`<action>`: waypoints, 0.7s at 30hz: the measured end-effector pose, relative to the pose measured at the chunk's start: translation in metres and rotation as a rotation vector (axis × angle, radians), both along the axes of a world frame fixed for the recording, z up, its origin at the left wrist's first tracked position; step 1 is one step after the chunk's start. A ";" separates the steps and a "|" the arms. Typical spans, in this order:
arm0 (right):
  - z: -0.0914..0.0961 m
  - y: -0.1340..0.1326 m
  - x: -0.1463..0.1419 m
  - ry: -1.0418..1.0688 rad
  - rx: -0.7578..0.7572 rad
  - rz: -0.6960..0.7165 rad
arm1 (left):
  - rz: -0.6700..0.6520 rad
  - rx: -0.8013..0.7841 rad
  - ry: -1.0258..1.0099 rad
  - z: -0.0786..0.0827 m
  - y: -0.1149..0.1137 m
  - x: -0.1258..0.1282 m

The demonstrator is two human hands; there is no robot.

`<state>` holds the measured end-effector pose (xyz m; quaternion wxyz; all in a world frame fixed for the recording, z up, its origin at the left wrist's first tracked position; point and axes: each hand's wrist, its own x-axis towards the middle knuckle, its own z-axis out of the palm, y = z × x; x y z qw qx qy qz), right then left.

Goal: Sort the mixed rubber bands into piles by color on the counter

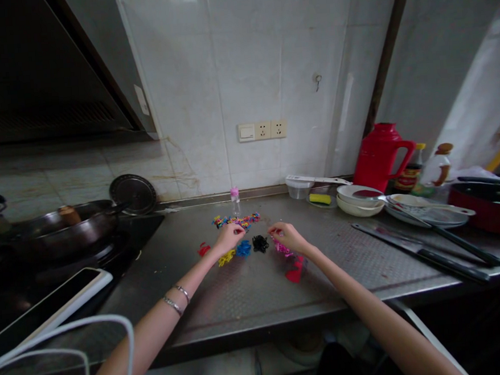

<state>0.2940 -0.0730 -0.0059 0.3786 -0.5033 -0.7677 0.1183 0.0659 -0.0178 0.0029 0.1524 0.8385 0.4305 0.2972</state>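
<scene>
Small coloured elastic bands lie on the steel counter (257,290). A mixed pile (239,219) sits farthest back. In front of it are sorted clumps: red (203,249), yellow (226,258), blue (243,248), black (260,243) and pink (282,248). A red lid (295,272) lies nearer to me. My left hand (229,236) is closed in a pinch at the edge of the mixed pile, on something too small to name. My right hand (288,235) hovers above the pink clump with its fingers curled together. A small bottle with a pink cap (235,198) stands behind the pile.
A wok (64,226) and a round lid (133,194) sit on the stove at left; a phone (48,307) with a white cable lies nearer. To the right are bowls and plates (357,198), a red jug (378,157), bottles, long knives (425,249) and a red pan (491,208).
</scene>
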 end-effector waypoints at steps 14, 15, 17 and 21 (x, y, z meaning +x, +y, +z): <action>0.000 0.008 -0.003 -0.002 -0.016 -0.046 | -0.116 0.058 0.113 -0.015 -0.032 0.039; 0.001 0.010 -0.003 -0.016 -0.022 -0.053 | -0.112 0.053 0.100 -0.015 -0.030 0.037; 0.003 0.015 -0.002 -0.050 -0.039 -0.067 | -0.093 0.046 0.067 -0.015 -0.025 0.031; 0.009 0.031 -0.003 -0.131 -0.089 -0.122 | -0.020 0.030 -0.022 -0.013 -0.008 0.011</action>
